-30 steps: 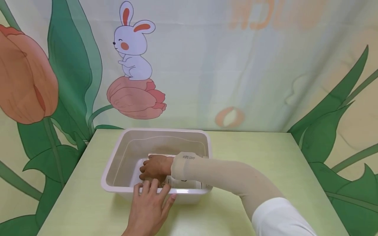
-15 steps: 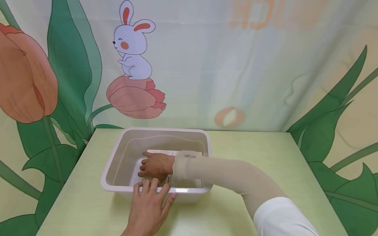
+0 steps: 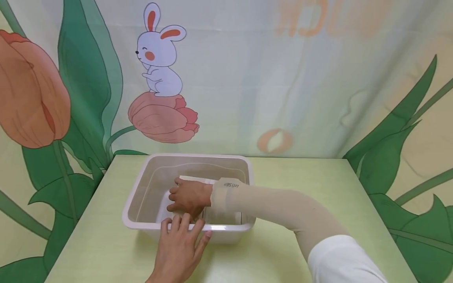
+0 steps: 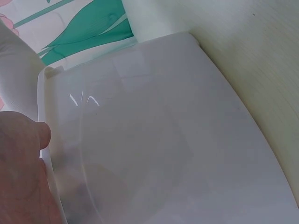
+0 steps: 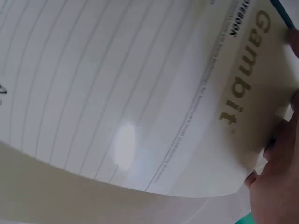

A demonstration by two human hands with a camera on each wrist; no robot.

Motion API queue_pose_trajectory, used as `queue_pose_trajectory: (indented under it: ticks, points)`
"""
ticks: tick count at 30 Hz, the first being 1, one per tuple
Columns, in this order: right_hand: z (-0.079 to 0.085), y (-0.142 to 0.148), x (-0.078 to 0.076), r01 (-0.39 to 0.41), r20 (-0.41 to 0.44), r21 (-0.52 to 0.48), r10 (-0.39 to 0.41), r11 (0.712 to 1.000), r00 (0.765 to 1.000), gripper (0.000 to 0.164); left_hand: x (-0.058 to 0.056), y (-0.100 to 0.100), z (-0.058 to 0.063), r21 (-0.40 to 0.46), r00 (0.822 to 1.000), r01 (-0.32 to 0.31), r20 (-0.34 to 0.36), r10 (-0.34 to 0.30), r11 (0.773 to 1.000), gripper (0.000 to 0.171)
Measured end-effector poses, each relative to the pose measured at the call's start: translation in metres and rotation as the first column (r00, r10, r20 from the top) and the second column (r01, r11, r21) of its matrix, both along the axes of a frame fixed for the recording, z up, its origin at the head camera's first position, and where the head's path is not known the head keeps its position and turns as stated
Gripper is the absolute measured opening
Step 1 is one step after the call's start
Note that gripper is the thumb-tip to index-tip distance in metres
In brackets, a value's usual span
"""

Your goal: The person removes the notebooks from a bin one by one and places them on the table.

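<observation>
- At the far left, a cloth backdrop [image 3: 161,122] is printed with tulips and a rabbit.
- Next, a pale plastic tub [image 3: 148,225] is set on a light green table [image 3: 297,184].
- The tub's near rim is gripped by the left hand [image 3: 178,247], with fingers bent over it and the thumb kept outside.
- Inside the tub, the right hand [image 3: 191,195] is laid palm down, fingers bent at the notebook's left end; whether its edge is pinched cannot be told.
- The notebook [image 5: 117,88], marked "Gambit", is placed in the tub beneath that hand and is stretched rightward under the wrist. It is judged light, bendy and rather slippery, given its shiny cover; corners could be creased. It is best held by the left edge, thumb above, fingers below.
- At the right, the forearm is covered by a beige sleeve [image 3: 269,202].
</observation>
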State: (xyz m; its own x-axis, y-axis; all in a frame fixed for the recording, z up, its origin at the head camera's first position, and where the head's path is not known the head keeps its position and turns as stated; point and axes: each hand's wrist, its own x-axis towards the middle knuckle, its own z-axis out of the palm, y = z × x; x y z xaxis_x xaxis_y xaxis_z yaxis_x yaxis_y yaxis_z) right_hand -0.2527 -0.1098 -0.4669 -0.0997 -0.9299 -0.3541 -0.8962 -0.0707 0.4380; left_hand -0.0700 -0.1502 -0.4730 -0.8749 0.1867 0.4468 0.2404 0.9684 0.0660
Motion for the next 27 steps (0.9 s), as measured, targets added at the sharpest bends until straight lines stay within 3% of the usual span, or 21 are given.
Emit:
queue_pose_trajectory:
  ticks: [4, 10, 18, 23, 27]
  points:
    - [0.012, 0.006, -0.006, -0.023, 0.027, -0.08, 0.025, 0.996, 0.999, 0.052, -0.001, 0.0, 0.0, 0.006, 1.0, 0.004, -0.013, -0.004, 1.0, 0.041]
    - [0.035, 0.016, -0.013, -0.042, -0.001, -0.226, 0.043, 0.973, 0.999, 0.058, -0.002, 0.0, 0.0, 0.006, 0.999, 0.017, -0.043, -0.017, 1.0, 0.044]
    - [0.072, 0.026, -0.022, 0.048, 0.01, -0.369, -0.048, 0.928, 0.999, 0.068, -0.002, 0.001, 0.0, 0.013, 0.999, 0.02, -0.034, -0.019, 1.0, 0.039]
    - [0.092, 0.037, -0.028, 0.12, 0.047, -0.503, -0.112, 0.856, 0.993, 0.07, -0.001, 0.002, 0.0, 0.005, 1.0, 0.01, -0.014, -0.01, 1.0, 0.037]
    - [0.111, 0.05, -0.032, 0.162, 0.077, -0.641, -0.147, 0.751, 0.986, 0.067, 0.0, 0.003, 0.001, 0.004, 1.0, 0.009, -0.009, -0.009, 1.0, 0.038]
